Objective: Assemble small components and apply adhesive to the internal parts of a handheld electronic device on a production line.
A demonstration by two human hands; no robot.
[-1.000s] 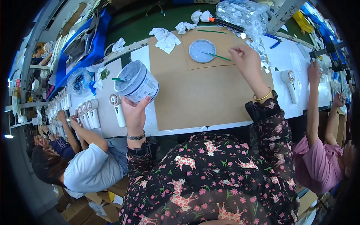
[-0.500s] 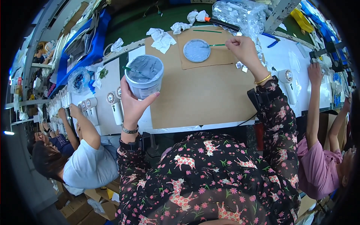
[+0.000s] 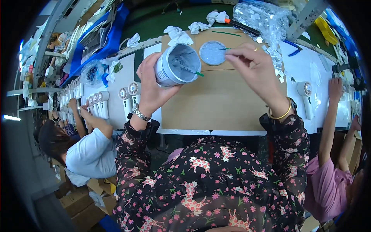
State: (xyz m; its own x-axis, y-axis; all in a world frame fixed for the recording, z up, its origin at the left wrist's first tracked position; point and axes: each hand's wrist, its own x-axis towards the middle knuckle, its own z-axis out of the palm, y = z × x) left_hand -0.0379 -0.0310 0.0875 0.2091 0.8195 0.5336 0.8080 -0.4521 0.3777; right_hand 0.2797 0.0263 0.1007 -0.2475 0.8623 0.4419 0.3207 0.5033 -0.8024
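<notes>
My left hand (image 3: 148, 87) is closed around a white plastic tub (image 3: 164, 73), which is tipped with its mouth to the right. Grey paste (image 3: 179, 63) coats the inside, and a green stick (image 3: 199, 73) pokes out over the rim. To the right, my right hand (image 3: 257, 71) hovers with thumb and fingertips drawn together. Behind those fingertips, a second green stick (image 3: 228, 49) rests on a round lid (image 3: 212, 60) smeared with grey paste. That stick's far end is hidden by my hand, so whether the fingers touch it is unclear. Underneath lies a brown cardboard sheet (image 3: 212, 100).
Crumpled tissues (image 3: 178, 35), another thin green strip (image 3: 227, 33) and a black-and-orange tool (image 3: 243, 27) lie at the back. Handheld fans (image 3: 125, 98) stand left; one fan (image 3: 305, 92) lies right, near pliers (image 3: 293, 48). Co-workers sit on both sides.
The tub has tipped over to the right and moved right. My right hand has come nearer and left, over the end of the stick on the lid. The view has shifted slightly.
</notes>
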